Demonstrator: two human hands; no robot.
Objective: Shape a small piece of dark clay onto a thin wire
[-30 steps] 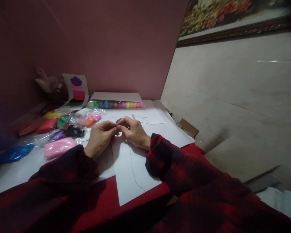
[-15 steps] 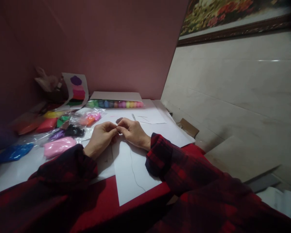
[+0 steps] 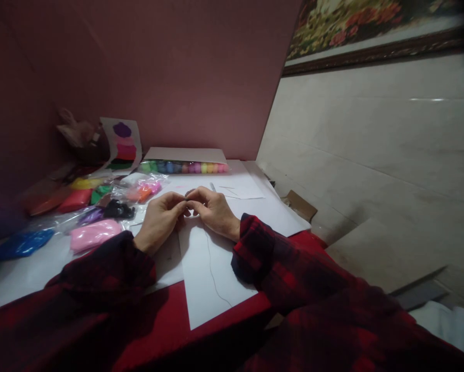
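My sleeves (image 3: pixel 111 268) show a dark red and black check. The bench cover (image 3: pixel 165 320) is plain red; the sheets (image 3: pixel 212 274) on it are white, one crossed by a thin dark line. Clay packets to my left: pink (image 3: pixel 94 233), blue (image 3: pixel 20 244), red (image 3: pixel 75 200), yellow (image 3: pixel 85 183), green (image 3: pixel 100 192), purple (image 3: pixel 89 216), black (image 3: pixel 117 209). The row of tubs (image 3: pixel 183 167) runs green, blue, purple, yellow, pink. The wall (image 3: pixel 185 77) is dusky pink.

Clay packets (image 3: pixel 94 233) are crowding the table's left side; bare white paper (image 3: pixel 212 279) is lying open below the hands, and a tray of what are probably beads (image 3: pixel 185 167) is blocking the far edge.
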